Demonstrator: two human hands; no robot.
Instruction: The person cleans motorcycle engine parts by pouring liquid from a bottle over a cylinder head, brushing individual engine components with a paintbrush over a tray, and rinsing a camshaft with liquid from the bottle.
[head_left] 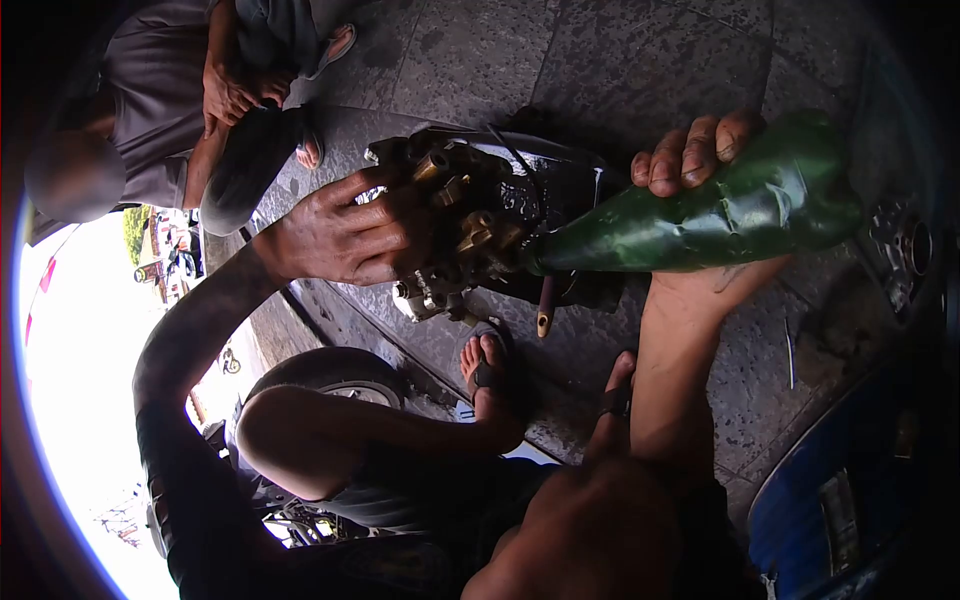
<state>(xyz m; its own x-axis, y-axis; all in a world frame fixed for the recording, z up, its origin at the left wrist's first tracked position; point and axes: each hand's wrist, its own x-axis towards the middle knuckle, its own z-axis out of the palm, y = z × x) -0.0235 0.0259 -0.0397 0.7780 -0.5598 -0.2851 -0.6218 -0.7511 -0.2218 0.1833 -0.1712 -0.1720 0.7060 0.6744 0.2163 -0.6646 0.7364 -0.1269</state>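
Head view: the left hand (365,235) is at centre-left, its fingers curled around the left side of a metal part (485,232) in the middle of the frame; the fingertips are partly lost in shadow. The right hand (692,158), right of centre, is wrapped around a green bottle (725,210), four fingers showing over its upper edge and the thumb hidden. The bottle lies tilted across the right half, its base toward the upper right and its narrow neck against or just beside the metal part; which of the two is unclear. A brown rod (545,308) points down below the neck. Another person (160,90) sits at upper left, a tyre (330,370) is at lower left, and a blue container (800,500) at lower right.
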